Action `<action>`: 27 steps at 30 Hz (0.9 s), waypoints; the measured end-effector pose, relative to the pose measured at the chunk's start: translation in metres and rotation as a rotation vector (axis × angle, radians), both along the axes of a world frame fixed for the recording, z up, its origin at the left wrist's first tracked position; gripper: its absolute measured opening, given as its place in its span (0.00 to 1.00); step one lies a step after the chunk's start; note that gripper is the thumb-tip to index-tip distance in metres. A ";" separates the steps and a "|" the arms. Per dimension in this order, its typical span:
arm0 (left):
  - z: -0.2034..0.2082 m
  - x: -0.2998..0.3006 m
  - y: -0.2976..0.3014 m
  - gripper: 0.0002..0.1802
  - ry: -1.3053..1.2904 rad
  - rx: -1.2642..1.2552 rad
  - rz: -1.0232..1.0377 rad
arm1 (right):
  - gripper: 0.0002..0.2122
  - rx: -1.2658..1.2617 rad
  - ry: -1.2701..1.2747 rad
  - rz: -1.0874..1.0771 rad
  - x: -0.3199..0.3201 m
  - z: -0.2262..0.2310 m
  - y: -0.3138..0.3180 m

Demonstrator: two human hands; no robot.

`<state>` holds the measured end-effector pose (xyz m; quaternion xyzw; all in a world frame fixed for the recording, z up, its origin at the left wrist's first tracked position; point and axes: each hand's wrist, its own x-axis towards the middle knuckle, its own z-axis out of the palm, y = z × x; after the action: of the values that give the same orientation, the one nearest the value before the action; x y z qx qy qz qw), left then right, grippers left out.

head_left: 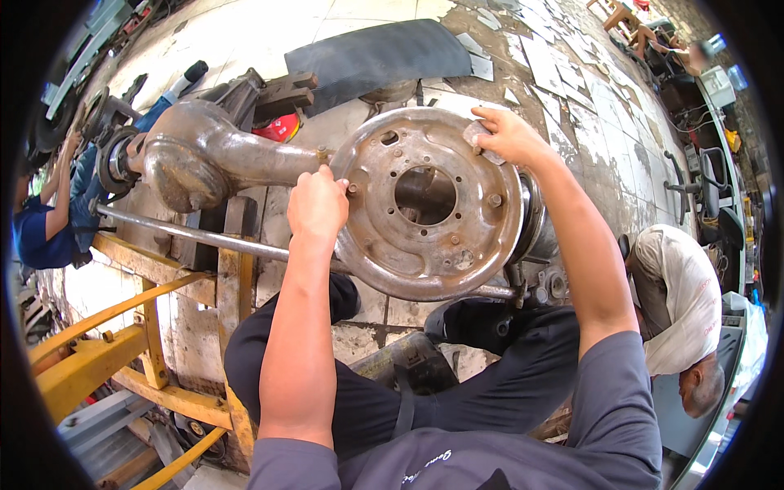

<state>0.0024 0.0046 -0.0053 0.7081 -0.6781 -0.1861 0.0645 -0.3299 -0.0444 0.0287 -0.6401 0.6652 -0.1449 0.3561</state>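
Observation:
A round brown metal backing plate (376,245), with a large centre hole and smaller bolt holes, stands in front of me on the end of an axle housing (184,155). My left hand (317,204) is closed on the plate's left rim, its fingertips mostly hidden. At the upper right of the plate, my right hand (513,140) pinches a small, pale, worn pad (476,135) against its face. Whether the pad is sandpaper or folded cloth, I cannot tell. Below the housing runs a long metal rod (204,238).
A yellow metal frame (147,359) stands at left. Beyond the axle lies a dark ribbed mat (384,61). One person in blue (45,229) works at far left; another in a pale shirt (678,294) bends close by on my right. Broken tiles (555,73) cover the floor behind.

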 end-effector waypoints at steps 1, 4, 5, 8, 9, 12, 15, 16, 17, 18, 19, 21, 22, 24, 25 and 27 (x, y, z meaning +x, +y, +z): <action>0.001 0.000 0.000 0.19 -0.001 0.018 -0.001 | 0.33 -0.030 0.073 0.060 0.002 0.002 -0.006; 0.007 0.002 0.000 0.20 0.000 0.031 0.003 | 0.37 -0.016 0.329 0.206 0.018 0.022 -0.015; 0.006 0.002 0.002 0.20 0.007 0.035 0.000 | 0.39 0.014 0.425 0.246 0.023 0.030 -0.013; 0.007 0.000 0.002 0.20 0.030 -0.014 0.002 | 0.42 0.076 0.524 0.296 0.019 0.037 -0.027; 0.005 -0.001 0.003 0.20 0.023 0.003 -0.005 | 0.42 0.056 0.513 0.295 0.017 0.032 -0.026; 0.005 -0.002 0.001 0.19 0.019 0.025 -0.004 | 0.43 0.010 0.476 0.275 0.015 0.030 -0.025; 0.005 0.000 0.004 0.20 0.030 0.019 0.007 | 0.43 0.010 0.440 0.257 0.014 0.028 -0.014; 0.006 0.000 0.003 0.20 0.024 0.012 0.000 | 0.43 0.006 0.436 0.255 0.014 0.029 -0.014; 0.005 0.000 0.003 0.20 0.017 0.006 -0.008 | 0.42 0.003 0.433 0.254 0.014 0.031 -0.016; 0.003 0.001 0.005 0.20 0.006 0.007 -0.012 | 0.42 0.000 0.429 0.251 0.014 0.033 -0.015; 0.002 -0.001 0.003 0.20 -0.003 -0.001 -0.019 | 0.41 -0.009 0.434 0.212 0.019 0.038 -0.014; 0.002 -0.001 0.000 0.19 0.002 -0.003 -0.010 | 0.41 -0.084 0.358 0.216 0.014 0.023 -0.012; 0.002 0.001 0.002 0.19 0.015 0.008 0.004 | 0.41 -0.119 0.321 0.217 0.014 0.017 -0.010; 0.001 -0.002 0.000 0.19 0.030 -0.007 -0.002 | 0.40 -0.060 0.350 0.209 0.003 0.017 -0.012; 0.003 0.000 0.002 0.19 0.019 -0.019 -0.008 | 0.40 -0.023 0.372 0.215 0.012 0.027 -0.011; 0.003 0.003 0.004 0.20 0.000 -0.014 -0.013 | 0.39 0.038 0.370 0.168 0.024 0.037 -0.009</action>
<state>0.0057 0.0089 -0.0027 0.7031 -0.6841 -0.1818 0.0681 -0.3055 -0.0532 0.0661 -0.7022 0.6661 0.0179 0.2508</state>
